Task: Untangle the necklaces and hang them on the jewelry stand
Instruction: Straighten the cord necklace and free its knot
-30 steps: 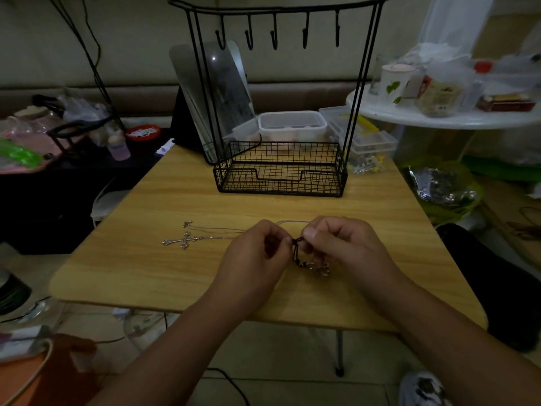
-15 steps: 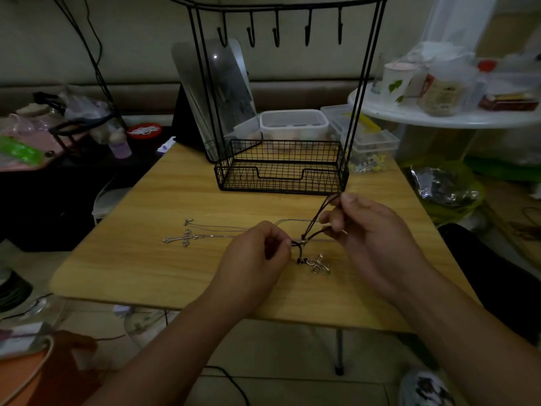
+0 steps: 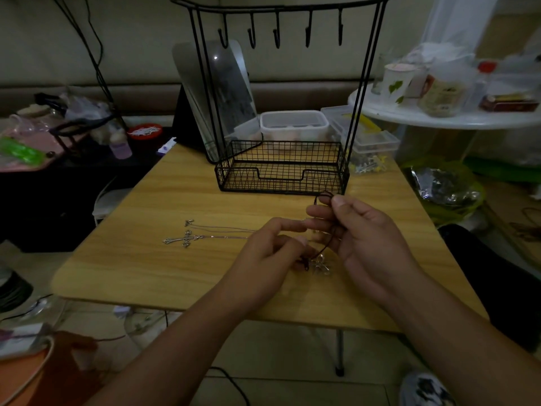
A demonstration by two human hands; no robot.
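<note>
1. Your right hand (image 3: 369, 244) pinches a dark cord necklace (image 3: 325, 197) between thumb and fingers, with a small loop of the cord showing above the thumb, just in front of the stand's basket.
2. Your left hand (image 3: 263, 259) is curled, its fingertips closed on the lower stretch of the same cord near a silver pendant (image 3: 320, 266) that rests on the tabletop (image 3: 140, 259) between your hands.
3. Compared with half a second ago, your right hand has turned palm-in and come closer to the left; the cord that was stretched taut between them now runs down slack behind your right fingers.
4. One second ago both hands were bunched together over the knot; they now sit slightly apart.
5. A second necklace, a thin silver chain with a cross pendant (image 3: 183, 238), lies flat on the tabletop to the left of your left hand, in the same place as before. Its chain runs right and passes behind your left hand.
6. The black wire jewelry stand (image 3: 281, 7) stands upright at the far side of the tabletop. All five hooks (image 3: 276, 36) on its top bar are bare.
7. The wire basket (image 3: 281, 171) at the stand's foot holds nothing that you can make out.
8. Behind the basket sits a lidded clear plastic tub (image 3: 294, 124) with pale contents too blurred to name, and beside it to the right another clear lidded box (image 3: 369, 139).
</note>
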